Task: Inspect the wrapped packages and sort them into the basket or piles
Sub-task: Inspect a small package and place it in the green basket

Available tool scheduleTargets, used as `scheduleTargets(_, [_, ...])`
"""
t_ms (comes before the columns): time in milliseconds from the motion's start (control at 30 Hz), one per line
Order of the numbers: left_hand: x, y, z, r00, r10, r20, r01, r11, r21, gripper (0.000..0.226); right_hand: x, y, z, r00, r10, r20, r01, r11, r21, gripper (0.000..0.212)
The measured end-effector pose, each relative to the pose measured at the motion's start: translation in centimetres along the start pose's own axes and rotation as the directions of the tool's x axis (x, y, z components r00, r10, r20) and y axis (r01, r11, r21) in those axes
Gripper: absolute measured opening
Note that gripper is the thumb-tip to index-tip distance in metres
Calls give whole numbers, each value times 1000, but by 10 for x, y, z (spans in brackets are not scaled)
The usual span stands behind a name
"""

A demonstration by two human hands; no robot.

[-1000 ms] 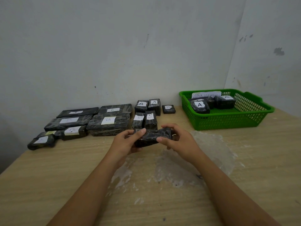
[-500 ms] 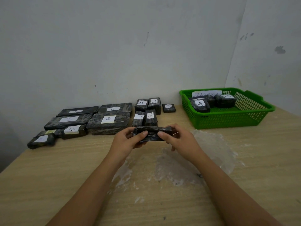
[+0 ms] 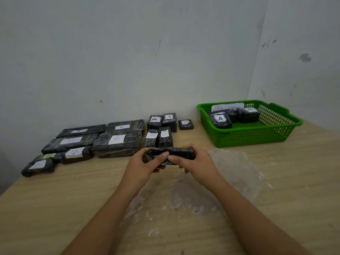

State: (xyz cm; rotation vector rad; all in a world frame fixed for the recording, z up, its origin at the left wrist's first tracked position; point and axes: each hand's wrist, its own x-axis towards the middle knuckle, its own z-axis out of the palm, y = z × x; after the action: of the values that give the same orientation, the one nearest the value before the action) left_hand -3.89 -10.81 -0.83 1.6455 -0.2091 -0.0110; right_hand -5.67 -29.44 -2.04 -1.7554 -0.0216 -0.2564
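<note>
Leftmost, along the bench's [image 3: 55, 208] back edge, lie the piles [image 3: 95, 142]: black wrapped packs with white labels, the flat long ones toward the left corner, smaller blocks [image 3: 161, 128] marked A and other letters toward the middle. Mid-bench, above a clear film sheet [image 3: 230, 173], the left hand [image 3: 145, 162] and right hand [image 3: 193, 162] each curl fingers and thumb round one end of a black pack [image 3: 172, 154], held off the surface. Near the back right corner sits a green basket [image 3: 257, 135]; inside are black packs [image 3: 220, 120], two showing A labels, and a paper slip [image 3: 227, 107] against its rear wall.
</note>
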Motion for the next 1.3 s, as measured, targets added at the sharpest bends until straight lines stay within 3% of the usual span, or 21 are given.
scheduleTargets(167, [0,-1,1,1000,-20,15,19,999,39,39,3,2,-2,999,35,20,-36,997,73,35])
scheduleTargets(333, [-1,1,4,996,-93,-9,93,996,-2,40,-1,-1,-1,999,21,43,-21,1000,-19,40])
scheduleTargets(600, [-2,1,7,996,-12,-88,15,999,35,31,1,3,6,997,-43,-69,41,999,-21,32])
scheduleTargets(800, [1,-1,1,993,-20,-119,24,999,33,34,-1,4,4,998,-45,38,47,998,-42,39])
scheduleTargets(967, [3,-1,0,995,-36,-90,40,998,41,29,2,7,3,997,-68,25,70,994,-88,25])
scheduleTargets(1300, [6,0,-4,986,-167,-22,164,982,-89,18,5,8,-2,998,-37,47,40,997,-61,29])
